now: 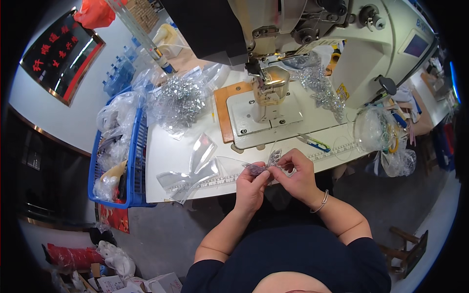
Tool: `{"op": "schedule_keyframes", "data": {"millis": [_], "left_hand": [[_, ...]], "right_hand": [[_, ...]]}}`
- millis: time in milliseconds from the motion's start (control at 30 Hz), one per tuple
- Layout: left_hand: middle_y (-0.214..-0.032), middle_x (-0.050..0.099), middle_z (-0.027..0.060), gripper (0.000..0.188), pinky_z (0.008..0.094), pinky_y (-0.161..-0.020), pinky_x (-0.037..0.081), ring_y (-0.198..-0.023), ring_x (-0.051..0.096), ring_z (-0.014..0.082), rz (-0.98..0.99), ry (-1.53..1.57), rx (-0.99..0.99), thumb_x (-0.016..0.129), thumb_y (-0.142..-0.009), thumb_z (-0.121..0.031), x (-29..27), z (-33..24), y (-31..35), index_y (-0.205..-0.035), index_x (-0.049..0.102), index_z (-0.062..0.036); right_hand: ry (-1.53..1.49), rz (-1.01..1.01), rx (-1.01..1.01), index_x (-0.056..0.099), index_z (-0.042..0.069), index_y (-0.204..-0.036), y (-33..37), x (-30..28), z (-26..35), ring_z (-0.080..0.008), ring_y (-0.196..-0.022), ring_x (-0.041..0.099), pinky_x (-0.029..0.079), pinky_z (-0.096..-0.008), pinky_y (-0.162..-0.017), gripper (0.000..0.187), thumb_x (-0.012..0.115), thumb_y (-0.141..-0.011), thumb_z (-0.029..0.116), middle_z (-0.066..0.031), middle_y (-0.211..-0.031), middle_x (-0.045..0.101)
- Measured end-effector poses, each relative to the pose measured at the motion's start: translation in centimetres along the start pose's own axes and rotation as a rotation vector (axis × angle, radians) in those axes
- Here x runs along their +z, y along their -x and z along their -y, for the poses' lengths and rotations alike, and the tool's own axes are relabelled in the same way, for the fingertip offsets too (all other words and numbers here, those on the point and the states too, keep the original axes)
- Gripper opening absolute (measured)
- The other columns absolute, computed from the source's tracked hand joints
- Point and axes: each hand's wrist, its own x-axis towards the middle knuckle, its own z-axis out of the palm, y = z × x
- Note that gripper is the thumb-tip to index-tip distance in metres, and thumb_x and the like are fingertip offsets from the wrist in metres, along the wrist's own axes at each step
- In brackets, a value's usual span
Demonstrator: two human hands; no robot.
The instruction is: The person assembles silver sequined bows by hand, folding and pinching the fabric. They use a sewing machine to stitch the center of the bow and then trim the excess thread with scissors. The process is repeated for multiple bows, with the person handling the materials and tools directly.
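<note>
From the head camera, your white worktable point(171, 151) runs up to its near edge just in front of your hands; a printed ruler strip point(220, 179) follows that edge, and the clearest patch of tabletop lies between the sewing machine base plate point(264, 122) and your hands. The sewing machine point(342, 44) fills the far side and right, so open room is mostly to your left front, where clear plastic pieces point(193, 168) lie flat near the edge.

A blue plastic basket point(134, 161) hangs off the table's left end, holding bags of pale material. Beside it on the table, a clear bag point(178, 100) is full of small silvery pieces; more of them spill under the machine arm point(322, 88). On the right, a clear round container point(373, 129) holds coloured bits, too small to tell.

Your left hand point(251, 188) and right hand point(295, 173) meet just past the table's near edge, both pinched closed on a small sparkly trim piece point(266, 163), thumbs and forefingers gripping it from either side. A small blue-handled snipper point(312, 142) lies near, above your right hand
</note>
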Motion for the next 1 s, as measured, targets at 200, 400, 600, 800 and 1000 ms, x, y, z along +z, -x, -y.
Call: {"op": "schedule_keyframes", "data": {"millis": [200,400,600,800,1000], "left_hand": [[-0.092,0.059,0.0099,0.028,0.0314,-0.076,0.05,-0.083,0.06,0.0183,-0.046,-0.053,0.029,0.057,-0.082,0.004,0.2,-0.3,-0.1,-0.108,0.048,0.0004],[-0.093,0.057,0.0093,0.028,0.0318,-0.076,0.049,-0.082,0.059,0.0183,-0.071,-0.036,0.059,0.058,-0.083,0.004,0.2,-0.9,-0.1,-0.109,0.049,0.0023],[-0.093,0.057,0.0093,0.029,0.0337,-0.077,0.049,-0.082,0.059,0.0195,-0.051,0.0,0.105,0.059,-0.082,0.004,0.1,-1.3,-0.5,-0.108,0.048,0.0022],[-0.091,0.057,0.0092,0.025,0.032,-0.075,0.05,-0.08,0.059,0.0192,-0.151,-0.022,0.079,0.058,-0.081,0.004,1.5,-1.1,-0.7,-0.104,0.05,-0.0006],[-0.092,0.058,0.008,0.03,0.032,-0.074,0.049,-0.08,0.059,0.0183,-0.179,-0.074,0.077,0.063,-0.08,0.001,1.7,-1.6,-0.8,-0.106,0.049,0.0012]], "right_hand": [[-0.462,0.123,0.387,0.051,0.004,-0.101,-0.2,-0.8,-1.6,-0.0065,-0.075,0.05,0.044,-0.0192,-0.067,0.039,0.076,-0.071,0.009,-0.0023,-0.092,0.055],[-0.686,0.193,0.414,0.049,0.002,-0.12,-0.5,-3.1,-2.1,-0.0105,-0.089,0.053,0.045,-0.0242,-0.078,0.044,0.066,-0.081,0.009,-0.0064,-0.106,0.053],[-0.966,0.24,0.501,0.05,-0.001,-0.119,0.9,-3.3,-3.9,-0.0141,-0.095,0.056,0.046,-0.0277,-0.082,0.036,0.057,-0.089,0.019,-0.0093,-0.11,0.055],[-0.93,0.281,0.584,0.057,0.0,-0.108,0.3,-1.3,-3.9,-0.015,-0.085,0.061,0.051,-0.0282,-0.076,0.026,0.062,-0.087,0.014,-0.0079,-0.094,0.063],[-1.118,0.246,0.732,0.056,0.001,-0.109,0.2,-0.8,-3.9,-0.0157,-0.08,0.062,0.053,-0.029,-0.074,0.028,0.059,-0.089,0.02,-0.0072,-0.087,0.063]]}}
